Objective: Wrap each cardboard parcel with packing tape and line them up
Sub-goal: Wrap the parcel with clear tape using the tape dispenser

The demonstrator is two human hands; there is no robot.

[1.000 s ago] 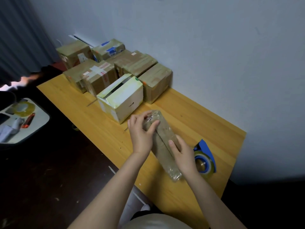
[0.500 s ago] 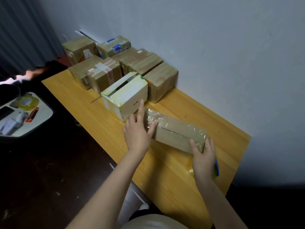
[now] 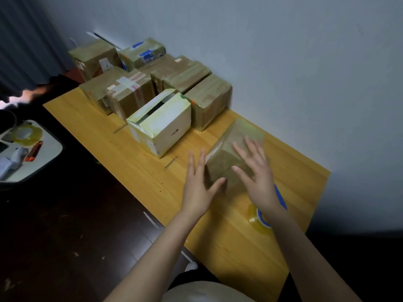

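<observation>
Wooden tabletop [image 3: 135,162]; wrapped parcels [image 3: 185,73] grouped at its far end by the wall [image 3: 283,62]. A taped parcel [image 3: 222,158] lies nearer me. My left grip [image 3: 196,188], released, fingers straight, flanks its left side; my right grip [image 3: 257,175], released, overlies its top. Tape roll [image 3: 258,217] beside my right wrist.

On the bench [image 3: 135,171]: seven brown taped parcels [image 3: 209,101], possibly eight; one white parcel [image 3: 161,125]; one tape dispenser [image 3: 261,216]. On the side table [image 3: 50,153]: one tape roll [image 3: 27,135].

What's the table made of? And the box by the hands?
Table: looks like wood, yellowish and smooth, with plank seams showing. Parcel: probably cardboard, dull brown, wrapped in clear glossy tape that shines pale at its far end.
</observation>
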